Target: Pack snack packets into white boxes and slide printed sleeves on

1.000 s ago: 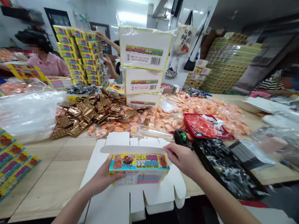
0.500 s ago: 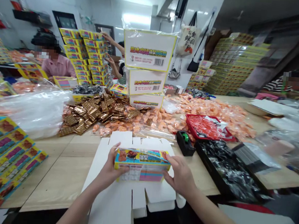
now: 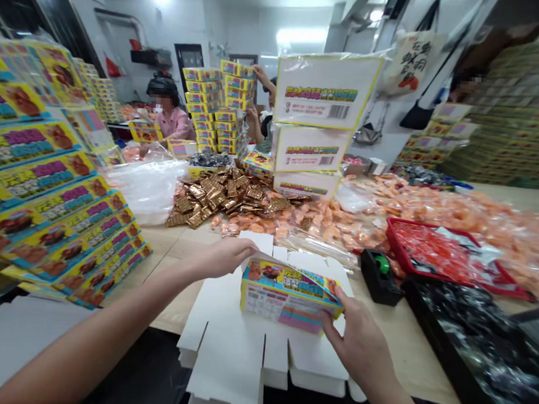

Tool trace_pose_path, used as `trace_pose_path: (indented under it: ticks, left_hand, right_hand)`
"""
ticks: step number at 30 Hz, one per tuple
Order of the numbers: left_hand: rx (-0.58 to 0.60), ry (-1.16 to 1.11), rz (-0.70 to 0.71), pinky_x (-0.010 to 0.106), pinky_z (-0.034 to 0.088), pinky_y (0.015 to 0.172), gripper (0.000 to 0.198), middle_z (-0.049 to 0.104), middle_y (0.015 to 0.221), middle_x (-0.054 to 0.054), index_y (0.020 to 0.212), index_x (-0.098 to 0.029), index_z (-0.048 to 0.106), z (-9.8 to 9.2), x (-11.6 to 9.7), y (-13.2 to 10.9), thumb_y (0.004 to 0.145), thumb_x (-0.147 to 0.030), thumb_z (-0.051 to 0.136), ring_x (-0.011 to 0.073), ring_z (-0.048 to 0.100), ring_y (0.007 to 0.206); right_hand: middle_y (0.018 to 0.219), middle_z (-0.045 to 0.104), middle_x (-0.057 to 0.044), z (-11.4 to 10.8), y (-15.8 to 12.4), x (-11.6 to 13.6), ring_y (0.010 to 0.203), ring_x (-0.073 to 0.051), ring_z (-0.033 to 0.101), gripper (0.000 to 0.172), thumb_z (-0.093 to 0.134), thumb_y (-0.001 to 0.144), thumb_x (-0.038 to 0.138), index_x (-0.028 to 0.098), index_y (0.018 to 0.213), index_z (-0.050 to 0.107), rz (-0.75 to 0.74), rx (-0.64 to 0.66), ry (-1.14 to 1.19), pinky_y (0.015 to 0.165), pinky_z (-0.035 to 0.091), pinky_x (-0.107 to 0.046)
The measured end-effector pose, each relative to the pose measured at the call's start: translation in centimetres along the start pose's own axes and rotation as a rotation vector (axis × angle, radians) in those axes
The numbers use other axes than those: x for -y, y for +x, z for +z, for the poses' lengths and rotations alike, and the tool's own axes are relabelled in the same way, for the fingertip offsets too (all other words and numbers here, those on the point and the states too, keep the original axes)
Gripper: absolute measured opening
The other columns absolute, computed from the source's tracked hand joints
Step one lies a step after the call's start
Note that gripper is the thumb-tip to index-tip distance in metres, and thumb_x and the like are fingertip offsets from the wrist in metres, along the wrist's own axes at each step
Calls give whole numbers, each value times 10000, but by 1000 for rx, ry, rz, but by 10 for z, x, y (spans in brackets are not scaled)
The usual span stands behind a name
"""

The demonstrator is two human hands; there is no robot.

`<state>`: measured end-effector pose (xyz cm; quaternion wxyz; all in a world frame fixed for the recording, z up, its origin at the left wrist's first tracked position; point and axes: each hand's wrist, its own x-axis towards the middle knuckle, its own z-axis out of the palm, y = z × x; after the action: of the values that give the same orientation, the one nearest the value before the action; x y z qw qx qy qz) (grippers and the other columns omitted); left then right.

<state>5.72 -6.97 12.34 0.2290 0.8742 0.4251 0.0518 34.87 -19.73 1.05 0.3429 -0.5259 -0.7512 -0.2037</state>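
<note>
Where both hands gripped the ends of the printed box (image 3: 290, 299) half a second ago, the left hand (image 3: 219, 259) now has its fingers up at the box's far left corner, seemingly pinching the end of the pale top flap (image 3: 272, 256). The right hand (image 3: 359, 334) keeps its grasp on the right end, thumb on the near face and fingers over the top. That trades roles with a second ago, when the right fingers were at the flap; I judge that the right end is now tucked, the left end is being worked, and the box is not yet fully closed. It sits between the two sets of fingers, above the white flat cartons (image 3: 222, 352) on the bench (image 3: 413, 350). Just beyond the right fingers stands the tape dispenser (image 3: 379, 277); left of the left fingers, stacked boxes (image 3: 62, 197) now show more fully.
</note>
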Motion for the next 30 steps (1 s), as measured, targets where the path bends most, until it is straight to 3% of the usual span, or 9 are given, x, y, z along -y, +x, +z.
trace_pose_path:
  ticks: [5,8,12,14,17,21,24,27,30]
  left_hand:
    - [-86,179,-39,342,470,944,462,618,1295,104,1309,-182,533,6,0,-8,859,-218,432,248,595,1153]
    - [-175,213,-115,378,478,933,470,649,1242,117,1292,-173,548,16,-10,-10,832,-171,456,275,606,1138]
    - [-369,3,-164,335,513,843,445,684,1129,100,1335,-164,499,45,-24,-18,893,-198,458,230,651,982]
    - [-418,-50,-56,311,524,758,402,679,1045,77,1346,-201,484,65,-20,-31,955,-284,436,195,645,855]
    - [-427,89,311,279,504,638,446,610,893,45,1375,-271,473,90,5,-57,967,-449,443,168,581,724]
    - [-557,377,534,376,528,759,514,568,1003,84,1348,-316,518,89,30,-75,888,-545,543,240,580,904]
    - [-454,388,463,467,474,950,427,482,1338,128,1222,-283,591,69,8,-68,867,-519,590,327,464,1232]
    - [-296,332,310,473,472,955,452,344,1496,157,1125,-216,599,64,-40,-46,823,-552,617,353,424,1295]
    - [-246,411,203,461,506,840,647,424,1428,206,1378,-254,436,79,-81,-22,803,-435,672,340,580,1105]
  right_hand:
    - [1019,652,-142,0,0,5,884,-258,631,526,496,951,307,110,1414,342,1,-18,14,700,564,-376]
    - [1019,647,-140,1,0,6,888,-254,624,531,511,943,295,115,1414,345,8,-32,26,709,564,-370]
    - [1053,626,-151,3,-8,2,939,-261,614,570,556,913,269,116,1418,340,47,-57,55,740,563,-384]
    - [1103,611,-150,2,-15,0,998,-259,604,593,578,894,236,141,1425,333,68,-63,114,792,556,-394]
    - [1222,569,-138,-2,-21,0,1147,-260,556,530,599,875,226,207,1369,408,161,-46,337,935,505,-437]
    - [1359,524,-125,-2,-6,8,1257,-274,510,214,534,920,407,220,1018,570,691,-61,851,1021,440,-468]
    - [1325,571,-124,-1,14,15,1190,-267,573,306,631,851,474,227,1008,542,1042,-8,1172,1003,455,-467]
    - [1383,531,-126,-2,25,23,1204,-250,567,499,640,847,451,254,1272,467,1073,47,1341,1009,453,-466]
    - [1422,497,-122,-1,16,23,1208,-238,567,476,556,900,443,254,1325,456,1035,22,1377,985,478,-438]
